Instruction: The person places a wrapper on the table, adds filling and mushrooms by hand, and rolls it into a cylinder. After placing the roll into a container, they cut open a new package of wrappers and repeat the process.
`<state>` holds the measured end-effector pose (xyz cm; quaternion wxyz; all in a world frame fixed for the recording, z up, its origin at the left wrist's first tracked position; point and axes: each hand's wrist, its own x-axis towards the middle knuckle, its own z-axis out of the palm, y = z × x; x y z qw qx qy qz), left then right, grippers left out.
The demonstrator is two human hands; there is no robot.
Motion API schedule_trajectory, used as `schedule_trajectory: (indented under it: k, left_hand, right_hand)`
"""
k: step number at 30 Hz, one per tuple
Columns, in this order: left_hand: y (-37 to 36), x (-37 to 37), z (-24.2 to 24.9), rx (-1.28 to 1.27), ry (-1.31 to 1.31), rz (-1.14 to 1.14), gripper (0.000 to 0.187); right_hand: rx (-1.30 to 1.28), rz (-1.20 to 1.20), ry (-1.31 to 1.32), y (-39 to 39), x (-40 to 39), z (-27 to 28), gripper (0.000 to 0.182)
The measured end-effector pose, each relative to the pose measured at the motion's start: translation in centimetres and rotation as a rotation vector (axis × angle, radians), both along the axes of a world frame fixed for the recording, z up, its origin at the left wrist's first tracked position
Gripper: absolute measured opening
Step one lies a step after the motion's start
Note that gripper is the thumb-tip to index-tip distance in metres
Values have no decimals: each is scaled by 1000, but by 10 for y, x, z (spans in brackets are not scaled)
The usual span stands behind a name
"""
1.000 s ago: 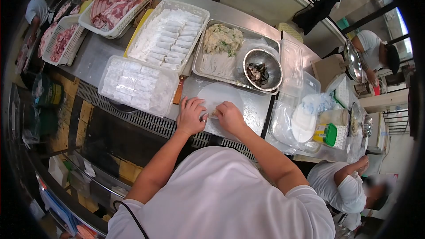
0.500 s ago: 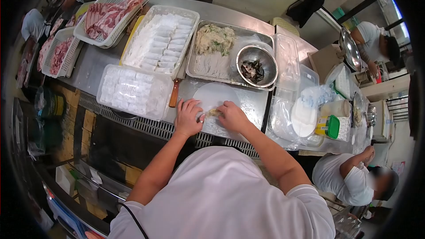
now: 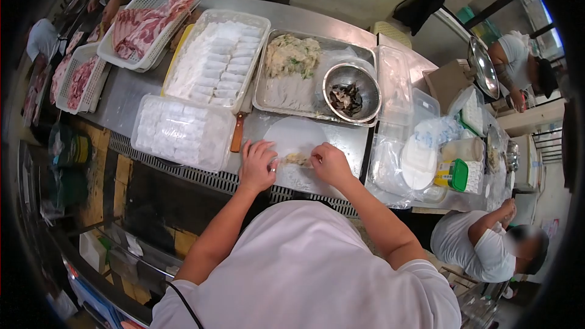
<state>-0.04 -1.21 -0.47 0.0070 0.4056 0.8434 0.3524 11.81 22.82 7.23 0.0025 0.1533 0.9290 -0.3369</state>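
Observation:
A round translucent wrapper sheet (image 3: 297,134) lies on the metal work surface in front of me. Across its near part runs a short strip of pale filling (image 3: 295,159). My left hand (image 3: 257,166) rests at the strip's left end, fingers spread over the wrapper's edge. At the other end, my right hand (image 3: 332,163) has its fingers pinched on the filling. Just beyond, a metal tray (image 3: 286,109) holds a mound of pale filling with green bits (image 3: 292,55) and a steel bowl (image 3: 352,92) of dark pieces. A wooden-handled knife (image 3: 237,133) lies left of my hands.
Left stand a lidded box of white rolls (image 3: 183,133), an open tub of white rolls (image 3: 228,64), and baskets of raw meat (image 3: 149,24). Clear plastic containers (image 3: 395,79) and a green-lidded tub (image 3: 458,175) are on the right. Co-workers (image 3: 481,240) stand at the right.
My right hand has shifted right, away from my left hand, and more of the filling strip shows between them. My left hand has barely moved.

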Motion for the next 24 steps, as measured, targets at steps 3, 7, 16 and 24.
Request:
schedule_trajectory:
  k: [3, 7, 16, 24]
  left_hand:
    - [1, 0, -2, 17, 10, 19, 26]
    - [3, 1, -5, 23, 20, 32, 30]
    - [2, 0, -2, 2, 38, 34, 33]
    - [4, 0, -2, -2, 42, 32, 34]
  right_hand:
    - [-53, -50, 102, 9, -4, 11, 16]
    - [9, -196, 290, 66, -30, 42, 16]
    - [524, -56, -102, 201, -95, 8, 28]
    - [777, 204, -286, 203, -108, 2, 22]
